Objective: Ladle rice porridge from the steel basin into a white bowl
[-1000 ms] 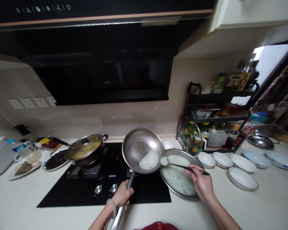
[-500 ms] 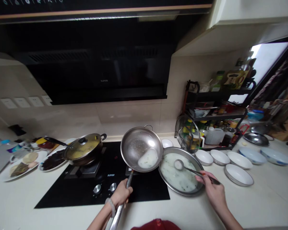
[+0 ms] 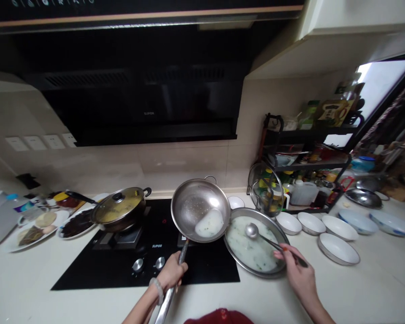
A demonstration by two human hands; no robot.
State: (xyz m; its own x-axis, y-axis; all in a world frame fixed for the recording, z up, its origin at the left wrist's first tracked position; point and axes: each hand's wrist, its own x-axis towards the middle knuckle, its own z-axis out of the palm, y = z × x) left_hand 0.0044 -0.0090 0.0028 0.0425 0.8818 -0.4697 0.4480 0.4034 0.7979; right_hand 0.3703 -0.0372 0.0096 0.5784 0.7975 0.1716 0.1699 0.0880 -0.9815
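Since a moment ago, the ladle [image 3: 252, 230] has gone from the wok [image 3: 195, 204] to the big metal pan [image 3: 260, 212]. Its cup is now just above the white soup there. A little soup is left in the wok, at its low side, right beside the pan. To do this well, the person should hold the wok tipped and steady and keep the ladle flat, so nothing drips on the black stove [image 3: 121, 265]. The left hand [image 3: 172, 272] is shut tight around the wok's long handle. The right hand [image 3: 299, 274] pinches the ladle's handle. White bowls [image 3: 337, 248] sit near.
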